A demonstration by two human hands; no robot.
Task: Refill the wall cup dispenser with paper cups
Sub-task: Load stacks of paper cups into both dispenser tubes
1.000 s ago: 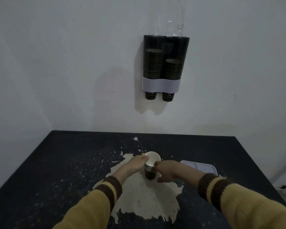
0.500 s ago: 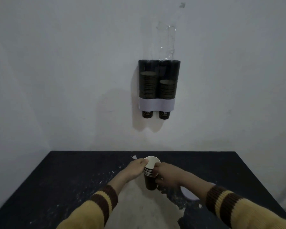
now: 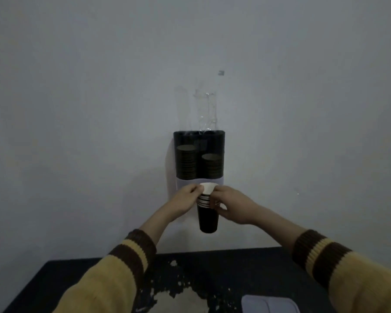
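Note:
A dark wall cup dispenser with two tubes hangs on the white wall; the left tube's cup pile stands higher than the right one. A white band crosses its lower part. In front of that band I hold a short stack of black paper cups, white inside, upright in the air. My left hand pinches the stack's rim from the left. My right hand grips the rims from the right. The dispenser's bottom outlets are hidden behind the stack and my hands.
Below lies a black table with a worn pale patch near its middle. A pale flat lid-like object rests at the table's front right. Clear plastic is taped to the wall above the dispenser.
Both hands have lifted the cup stack off the table and up to the level of the dispenser's white band. The view has tilted upward.

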